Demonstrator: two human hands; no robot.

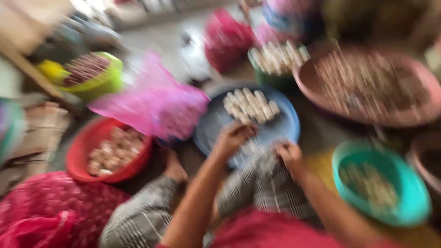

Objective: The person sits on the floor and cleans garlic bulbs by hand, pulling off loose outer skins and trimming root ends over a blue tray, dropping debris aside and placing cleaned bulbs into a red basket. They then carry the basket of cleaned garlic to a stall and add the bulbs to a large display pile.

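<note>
The picture is blurred by motion. My left hand (233, 138) reaches over the near rim of a blue basin (285, 131) that holds a row of pale cylindrical pieces (250, 105). Its fingers are curled, seemingly on some pale pieces, but the blur hides the grip. My right hand (289, 154) is close beside it at the basin's near edge, fingers bent around something small and pale. My legs in grey checked cloth lie below the hands.
A red basin (76, 156) of pale lumps sits left, a pink plastic bag (154, 103) beside it. A teal basin (413, 193) is right, a wide brown basin (413, 115) of thin sticks behind it. A green bowl (103, 85) and green tub (271, 78) stand farther back.
</note>
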